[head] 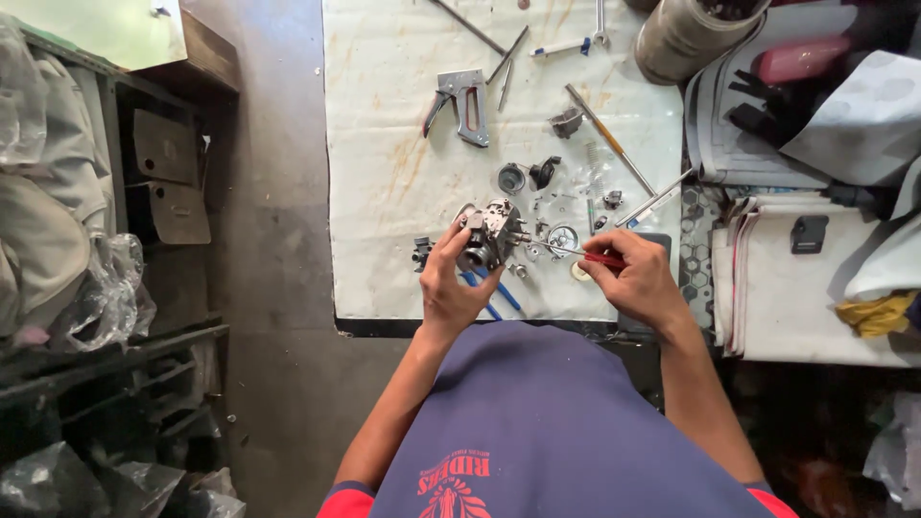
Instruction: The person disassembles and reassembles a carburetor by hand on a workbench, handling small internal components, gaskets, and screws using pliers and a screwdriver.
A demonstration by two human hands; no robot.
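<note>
Just below the middle of the frame, the left hand (449,288) grips a small metal carburetor body (487,235), fingers wrapped around its lower side so that it sits raised off the white sheet (384,144) covering the desk, its open face turned toward the right. The right hand (638,281) pinches a red-handled screwdriver (576,253) like a pen, the thin shaft lying nearly level with its tip at the carburetor's right side; one hand steadies the part while the other guides the tool into it.

The carburetor looks grey and grimy, blocky, with small protruding fittings and a darker round opening low down. Loose pieces lie just above and to the right of it: a round cap (510,178), a spring, small screws. A grey staple gun (462,104) rests toward the upper middle, and blue-handled pliers (494,293) peek out under the left hand.
</note>
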